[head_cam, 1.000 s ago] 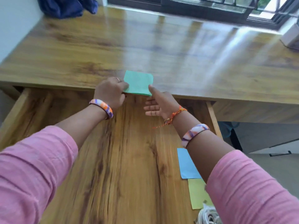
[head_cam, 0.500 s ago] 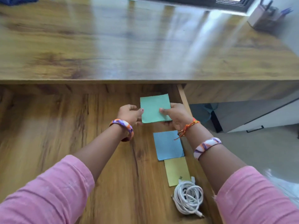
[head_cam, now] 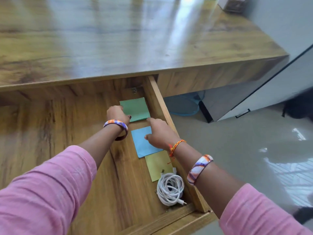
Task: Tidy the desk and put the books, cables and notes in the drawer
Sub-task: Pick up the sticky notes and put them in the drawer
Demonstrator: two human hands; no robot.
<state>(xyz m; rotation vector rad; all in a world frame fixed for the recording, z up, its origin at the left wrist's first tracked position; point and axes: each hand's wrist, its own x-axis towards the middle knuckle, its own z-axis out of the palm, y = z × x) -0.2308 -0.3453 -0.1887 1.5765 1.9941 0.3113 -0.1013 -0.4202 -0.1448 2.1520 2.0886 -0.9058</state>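
A green note (head_cam: 136, 108) lies flat on the floor of the open wooden drawer (head_cam: 157, 102), near its back right corner. My left hand (head_cam: 117, 114) rests at the note's left edge with curled fingers touching it. My right hand (head_cam: 160, 133) reaches over a blue note (head_cam: 141, 143), its forefinger touching the green note's near corner. Nearer to me lie a yellow note (head_cam: 156, 165) and a coiled white cable (head_cam: 170, 188), all along the drawer's right side.
The wooden desk top (head_cam: 135, 39) stretches behind the drawer, with a box-like item (head_cam: 232, 4) at its far right corner. Right of the drawer lie grey floor (head_cam: 237, 150), a white cabinet (head_cam: 271, 92) and a blue object (head_cam: 184, 106) under the desk.
Both hands carried the green note from the desk edge down into the drawer and laid it flat near the back right corner. The view has swung to the right.
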